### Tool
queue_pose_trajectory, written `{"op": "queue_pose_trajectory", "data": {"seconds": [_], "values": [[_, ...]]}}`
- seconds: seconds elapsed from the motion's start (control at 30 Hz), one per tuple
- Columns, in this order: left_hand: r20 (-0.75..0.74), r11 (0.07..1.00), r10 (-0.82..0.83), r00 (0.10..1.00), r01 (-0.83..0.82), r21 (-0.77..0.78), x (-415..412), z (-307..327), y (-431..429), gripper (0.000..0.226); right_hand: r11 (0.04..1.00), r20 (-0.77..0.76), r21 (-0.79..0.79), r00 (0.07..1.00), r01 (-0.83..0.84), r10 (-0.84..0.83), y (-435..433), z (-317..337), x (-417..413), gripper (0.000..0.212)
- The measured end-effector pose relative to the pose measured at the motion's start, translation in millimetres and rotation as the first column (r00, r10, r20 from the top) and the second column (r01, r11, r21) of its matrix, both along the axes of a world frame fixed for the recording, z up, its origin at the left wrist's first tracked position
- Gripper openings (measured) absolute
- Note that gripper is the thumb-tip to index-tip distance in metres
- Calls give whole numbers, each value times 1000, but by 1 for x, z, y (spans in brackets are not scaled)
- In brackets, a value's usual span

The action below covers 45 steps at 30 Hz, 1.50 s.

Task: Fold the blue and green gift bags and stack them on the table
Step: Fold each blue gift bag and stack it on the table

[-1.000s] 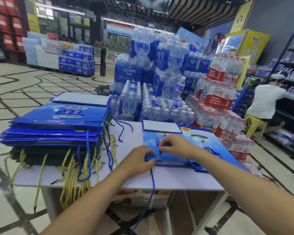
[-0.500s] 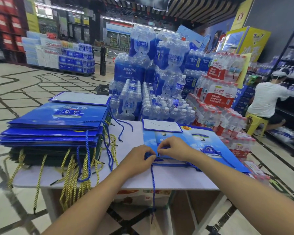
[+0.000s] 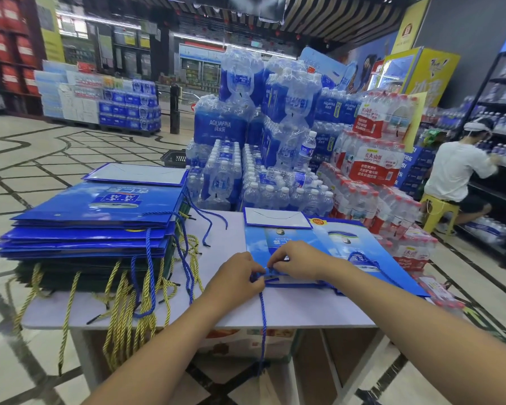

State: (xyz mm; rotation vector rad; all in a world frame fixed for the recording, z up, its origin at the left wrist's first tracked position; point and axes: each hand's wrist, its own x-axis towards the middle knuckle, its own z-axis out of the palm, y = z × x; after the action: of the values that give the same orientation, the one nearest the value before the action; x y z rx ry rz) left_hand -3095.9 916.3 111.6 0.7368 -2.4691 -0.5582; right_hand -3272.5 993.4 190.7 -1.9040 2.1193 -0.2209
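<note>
A flat blue gift bag [image 3: 278, 244] lies on the white table [image 3: 289, 311] in front of me, its white bottom flap turned up at the far end. My left hand [image 3: 235, 277] pinches its blue rope handle [image 3: 263, 320] at the bag's near edge; the rope hangs down over the table front. My right hand [image 3: 297, 257] pinches the same near edge from the other side. On the left stands a stack of folded blue bags [image 3: 100, 217] on top of dark green bags [image 3: 79, 273], whose yellow cords [image 3: 123, 314] dangle over the edge.
More flat blue bags [image 3: 371, 258] lie under and to the right of the one I hold. Behind the table rise shrink-wrapped packs of water bottles [image 3: 260, 135]. A person in a white shirt [image 3: 456, 171] sits on a yellow stool at the shelves on the right.
My two hands have drawn closer together at the bag's near edge, and the blue rope now hangs straight down from my left fingers.
</note>
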Motion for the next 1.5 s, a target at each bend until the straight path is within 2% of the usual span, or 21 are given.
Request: {"op": "queue_pose_trajectory", "data": {"seconds": [0.2,0.33,0.53,0.6,0.67,0.7,0.77,0.8,0.83,0.87,0.93,1.0,1.07,1.13,1.2,1.3,1.5], "values": [[-30,999,46,998,-46,-10,0,3,1,26,1000,-53,-5,998,-23,23,-1,0,3,27],[-143,991,96,985,-108,-79,2,0,4,22,999,-154,-35,988,-35,29,-4,6,9,29],[-276,982,154,949,-178,-63,3,-1,6,19,997,-143,-35,988,-69,63,-3,15,11,30],[-292,981,160,943,-184,-55,4,1,6,17,995,-197,-46,977,-92,81,-1,14,9,31],[-312,982,163,936,-186,-45,4,1,5,16,984,-290,-141,955,-108,63,3,11,7,33],[-318,982,165,934,-187,-41,5,1,5,15,964,-288,-246,957,-105,31,7,9,7,34],[-326,981,168,930,-189,-33,4,2,5,15,836,-160,-545,987,-62,-31,20,6,13,28],[-329,981,171,929,-190,-29,4,1,5,15,756,-71,-654,996,-2,-59,27,3,18,19],[-329,981,172,928,-190,-24,3,2,5,15,720,20,-689,996,81,-92,35,1,25,11],[-329,982,174,928,-190,-19,3,2,5,16,735,121,-654,984,177,-130,39,-3,31,11],[-332,981,177,926,-193,-15,3,2,5,16,839,350,-414,913,353,-211,44,-13,45,16],[-335,980,181,925,-199,-20,3,2,4,15,862,612,-157,733,482,-298,42,-27,54,13],[-339,980,179,923,-197,-19,3,2,4,14,835,808,-14,498,549,-315,35,-37,57,15],[-339,982,172,925,-190,-21,3,1,5,14,807,906,65,305,586,-294,28,-38,59,15],[-338,982,166,926,-187,-32,3,1,5,13,785,936,116,197,609,-292,21,-38,59,13],[-347,981,167,923,-191,-36,4,1,5,12,775,936,142,170,616,-307,17,-40,60,13],[-364,974,200,910,-226,-31,4,2,3,11,776,898,157,239,611,-369,18,-44,57,11]]}}
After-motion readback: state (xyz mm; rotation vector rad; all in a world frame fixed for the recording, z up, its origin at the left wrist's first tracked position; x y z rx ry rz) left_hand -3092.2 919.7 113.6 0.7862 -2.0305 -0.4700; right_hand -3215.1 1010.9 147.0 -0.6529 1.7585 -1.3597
